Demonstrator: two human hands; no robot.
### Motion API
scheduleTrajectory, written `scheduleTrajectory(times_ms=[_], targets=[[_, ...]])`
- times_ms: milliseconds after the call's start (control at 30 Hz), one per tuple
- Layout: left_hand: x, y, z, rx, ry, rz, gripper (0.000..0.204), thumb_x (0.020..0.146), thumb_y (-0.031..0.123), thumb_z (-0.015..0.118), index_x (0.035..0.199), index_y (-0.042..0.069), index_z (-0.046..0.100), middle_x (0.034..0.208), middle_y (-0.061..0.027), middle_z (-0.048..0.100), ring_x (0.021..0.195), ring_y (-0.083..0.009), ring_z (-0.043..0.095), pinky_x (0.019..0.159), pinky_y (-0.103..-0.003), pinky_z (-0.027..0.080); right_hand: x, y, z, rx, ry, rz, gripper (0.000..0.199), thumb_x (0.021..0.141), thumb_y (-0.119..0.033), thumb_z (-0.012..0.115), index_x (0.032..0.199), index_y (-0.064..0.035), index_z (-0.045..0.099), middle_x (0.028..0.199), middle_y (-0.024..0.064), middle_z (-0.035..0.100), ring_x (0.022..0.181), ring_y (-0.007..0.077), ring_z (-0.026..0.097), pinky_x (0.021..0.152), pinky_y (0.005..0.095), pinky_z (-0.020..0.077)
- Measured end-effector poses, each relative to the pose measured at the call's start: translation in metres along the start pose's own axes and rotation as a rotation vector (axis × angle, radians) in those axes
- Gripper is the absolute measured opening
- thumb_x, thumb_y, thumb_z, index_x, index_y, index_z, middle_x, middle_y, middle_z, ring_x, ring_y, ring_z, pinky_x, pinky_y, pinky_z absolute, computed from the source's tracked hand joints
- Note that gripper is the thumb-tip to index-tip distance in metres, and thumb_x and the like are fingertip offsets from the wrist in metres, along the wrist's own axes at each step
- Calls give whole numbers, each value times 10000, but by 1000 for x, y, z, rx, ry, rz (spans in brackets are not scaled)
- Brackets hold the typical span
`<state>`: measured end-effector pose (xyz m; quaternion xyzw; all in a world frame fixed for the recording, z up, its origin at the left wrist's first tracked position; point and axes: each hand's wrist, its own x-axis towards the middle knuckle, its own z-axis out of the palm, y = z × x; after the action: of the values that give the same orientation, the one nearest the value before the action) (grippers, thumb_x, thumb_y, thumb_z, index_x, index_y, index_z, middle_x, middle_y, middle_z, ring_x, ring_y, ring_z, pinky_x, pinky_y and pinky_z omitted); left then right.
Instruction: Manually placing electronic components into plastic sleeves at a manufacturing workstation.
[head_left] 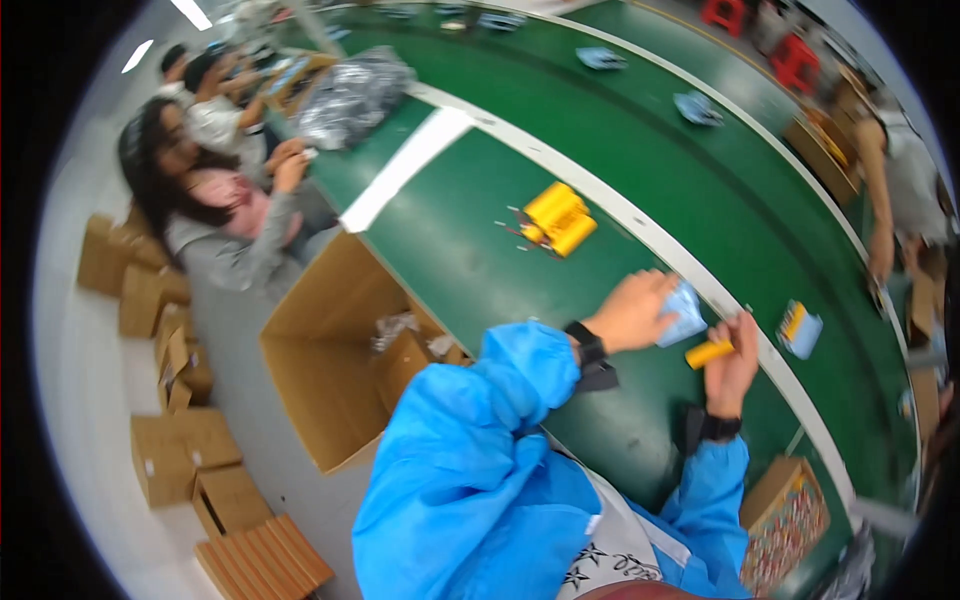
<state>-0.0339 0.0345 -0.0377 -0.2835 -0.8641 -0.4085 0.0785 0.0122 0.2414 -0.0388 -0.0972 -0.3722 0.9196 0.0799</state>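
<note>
My left hand [634, 312] grips a small pale blue bag [684, 315] over the green table [480, 250]. My right hand [733, 352] holds a yellow cylinder [708, 353] just beside the bag, its end close to the bag's edge. Both arms wear blue sleeves and black wrist bands. A cluster of yellow cylinders [556, 218] with thin wires lies on the table further back. A filled bag with a yellow cylinder [800, 329] lies on the green belt beyond the white strip.
An open cardboard box [340, 350] stands at the table's left side. Several more boxes [170, 330] are stacked on the floor. Seated people [225, 190] work at the far left. Another person [890, 190] stands at the right. A carton of small parts [790, 520] sits near my right elbow.
</note>
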Motion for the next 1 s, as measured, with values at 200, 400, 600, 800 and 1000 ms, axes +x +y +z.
scheduleTrajectory(times_ms=[200,400,600,800,1000], targets=[[1,1,-4,13,-11,-3,533,821,238,690,1252,-30,527,1019,-227,599,989,-396,562,864,-450,463,-33,-19,23,0,-87,117,149,977,-144,515,1058,-26,558,842,6,513,732,127,467,673,300,411],[-2,1,-13,8,-46,-1,504,832,229,679,1248,-16,535,1042,-187,597,979,-377,562,851,-437,465,-43,-9,55,-547,-82,-32,151,937,-103,598,1010,28,614,748,44,589,659,138,564,625,291,480],[-2,5,-9,14,-67,-33,487,839,226,666,1247,-7,538,1030,-171,586,958,-363,562,837,-434,460,-42,-3,59,-1019,-84,-157,151,909,-95,643,981,38,639,775,65,636,637,129,596,580,281,497],[-3,1,-5,42,-27,25,464,830,223,668,1206,-24,551,974,-155,580,921,-325,563,809,-413,446,-30,5,70,-1345,-161,-457,133,878,-99,662,918,29,663,772,95,649,636,164,605,584,302,489],[-4,0,-6,74,-19,31,466,827,211,666,1206,-27,536,977,-157,572,925,-323,558,799,-414,436,-13,12,75,-1667,-246,-599,120,838,-86,666,922,-5,694,807,135,636,756,288,584,676,371,469]])
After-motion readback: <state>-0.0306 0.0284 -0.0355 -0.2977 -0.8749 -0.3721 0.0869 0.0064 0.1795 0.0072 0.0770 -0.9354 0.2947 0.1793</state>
